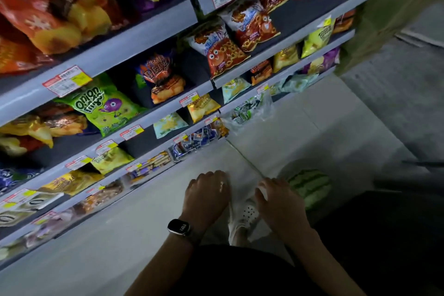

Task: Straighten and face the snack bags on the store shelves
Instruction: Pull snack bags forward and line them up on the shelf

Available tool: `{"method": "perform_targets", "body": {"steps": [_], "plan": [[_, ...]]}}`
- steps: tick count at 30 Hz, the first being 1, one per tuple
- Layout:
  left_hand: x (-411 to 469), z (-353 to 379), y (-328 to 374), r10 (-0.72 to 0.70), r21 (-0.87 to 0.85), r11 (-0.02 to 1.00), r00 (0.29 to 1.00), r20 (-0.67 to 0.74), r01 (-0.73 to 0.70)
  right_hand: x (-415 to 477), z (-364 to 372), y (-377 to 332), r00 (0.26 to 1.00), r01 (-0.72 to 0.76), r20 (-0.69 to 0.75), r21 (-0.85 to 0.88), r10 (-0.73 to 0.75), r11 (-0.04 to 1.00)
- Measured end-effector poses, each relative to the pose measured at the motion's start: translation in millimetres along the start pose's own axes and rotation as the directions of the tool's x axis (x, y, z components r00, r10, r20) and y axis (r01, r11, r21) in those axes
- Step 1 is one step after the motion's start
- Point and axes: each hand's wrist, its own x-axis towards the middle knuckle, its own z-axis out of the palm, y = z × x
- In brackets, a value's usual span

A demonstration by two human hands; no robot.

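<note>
**Left hand (207, 193) and right hand (280, 204) hang free beside the shelves (120, 48)**

Both hands hover low over the pale tiled floor (144, 218), side by side but apart, backs up and fingers loosely curled downward. Neither grasps anything. A dark watch (179, 227) sits on the left wrist. Between the two hands, lower down, a white perforated shoe (248, 214) shows on the floor. Just beyond the right hand lies a green striped thing (310, 185); I cannot tell what it is.

The snack bags (221, 53) are all on the shelves to the left, well away from both hands. Grey shelf edges run in tiers, each carrying red-and-yellow price tags (67, 80). On a middle tier a green onion bag (105, 106) lies slanted, its lower corner reaching the shelf's front lip. Further along, two red ring-snack bags stand tilted, one just beside the other, with bare dark shelf around them. An orange bag (165, 79) leans between them and the onion bag. Lower tiers hold smaller yellow, pale blue and purple packs, some too blurred to read.
</note>
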Motion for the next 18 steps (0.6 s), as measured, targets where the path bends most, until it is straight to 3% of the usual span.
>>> {"method": "perform_targets", "body": {"steps": [18], "plan": [[144.8, 13.2, -8.8, -0.021, -0.161, 0.987, 1.000, 0.009, 0.022, 182.7, -17.4, -9.2, 0.985, 0.146, -0.077, -0.106, -0.154, 0.984]]}}
